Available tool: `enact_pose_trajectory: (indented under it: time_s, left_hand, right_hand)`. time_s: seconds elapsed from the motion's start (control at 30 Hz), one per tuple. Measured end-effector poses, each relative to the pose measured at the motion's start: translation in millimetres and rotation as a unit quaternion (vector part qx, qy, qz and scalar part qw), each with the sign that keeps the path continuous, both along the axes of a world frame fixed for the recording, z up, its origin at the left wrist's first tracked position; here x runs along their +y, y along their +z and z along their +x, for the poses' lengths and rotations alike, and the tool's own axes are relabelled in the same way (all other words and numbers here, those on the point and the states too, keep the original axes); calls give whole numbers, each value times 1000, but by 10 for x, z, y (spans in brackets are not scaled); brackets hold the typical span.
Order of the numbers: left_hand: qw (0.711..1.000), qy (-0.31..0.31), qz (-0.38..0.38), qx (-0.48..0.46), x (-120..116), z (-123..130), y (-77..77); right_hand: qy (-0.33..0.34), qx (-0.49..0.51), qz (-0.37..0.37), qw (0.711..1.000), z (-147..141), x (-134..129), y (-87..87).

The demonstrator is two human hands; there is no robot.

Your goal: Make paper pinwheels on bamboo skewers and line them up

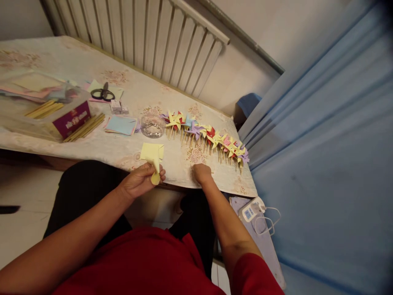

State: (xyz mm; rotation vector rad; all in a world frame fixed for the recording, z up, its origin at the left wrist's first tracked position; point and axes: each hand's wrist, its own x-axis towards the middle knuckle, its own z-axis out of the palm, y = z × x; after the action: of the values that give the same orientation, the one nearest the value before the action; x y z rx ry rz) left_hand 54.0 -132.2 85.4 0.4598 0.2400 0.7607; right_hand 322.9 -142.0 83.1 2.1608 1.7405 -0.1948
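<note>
My left hand [141, 178] is closed on a partly folded yellow paper pinwheel [155, 175] at the table's front edge. Just beyond it, a square of yellow paper [148, 150] lies on the cloth. My right hand [202, 174] rests as a fist at the table edge, to the right of the other hand. A thin sliver shows beside this fist, but what the fingers hold is hidden. Behind my hands stand finished paper pinwheels [215, 138] on sticks, in a row. A clear round tub of small metallic pieces [152, 128] sits left of the row.
Blue paper squares [120, 124], small white boxes [118, 106] and black-handled scissors [102, 94] lie to the left. Wooden sticks [86, 127] rest against a purple box [73, 119]. A radiator [138, 37] lines the wall. At right are a power strip [251, 209] and a blue curtain [313, 143].
</note>
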Motion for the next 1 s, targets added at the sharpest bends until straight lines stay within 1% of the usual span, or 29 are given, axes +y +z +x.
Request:
enact_pose_trajectory:
  time_s: [0.1,0.2,0.23,0.27,0.3,0.33,0.37,0.4,0.43,0.47,0.5,0.53,0.6,0.67,0.8,1.0]
  left_hand:
    - [1000,0,0,1,2,-23,-14]
    - [1000,1,2,5,-3,-27,-20]
    - [1000,0,2,5,-6,-23,-19]
    - [1000,-2,2,4,-11,-18,-17]
    - [1000,-4,0,2,-17,-13,-14]
    - [1000,-6,-2,0,-23,-8,-9]
    - [1000,-8,-4,-1,-30,-5,-5]
    - [1000,-10,-5,-2,-36,-3,1]
    - [1000,-11,-6,-2,-42,-2,6]
    - [1000,-12,-6,-2,-48,-2,11]
    - [1000,-12,-5,-2,-53,-1,17]
    - [1000,-12,-4,-3,-57,-1,21]
    - [1000,-10,-3,-7,-63,2,28]
    - [1000,-8,-3,-9,-67,8,32]
    - [1000,-9,-2,-4,-75,17,32]
    - [1000,-6,-2,3,-89,12,27]
  right_hand:
    - [-33,91,63,993,6,-32,-76]
    - [-59,179,119,975,-33,-92,-78]
    - [-70,213,137,965,-65,-120,-65]
    - [-91,266,159,946,-107,-154,-48]
    - [-117,334,184,917,-158,-191,-27]
    - [-156,439,219,857,-215,-232,-2]
    - [-191,543,247,780,-277,-275,25]
    - [-210,627,267,701,-340,-319,56]
    - [-217,688,280,633,-404,-362,91]
    - [-217,724,289,588,-465,-403,129]
    - [-217,745,296,557,-521,-441,168]
    - [-220,757,301,537,-571,-475,209]
    - [-234,764,312,514,-650,-529,287]
    - [-242,765,323,502,-700,-569,355]
    - [-244,760,345,494,-749,-619,452]
    - [-253,753,356,493,-800,-680,548]
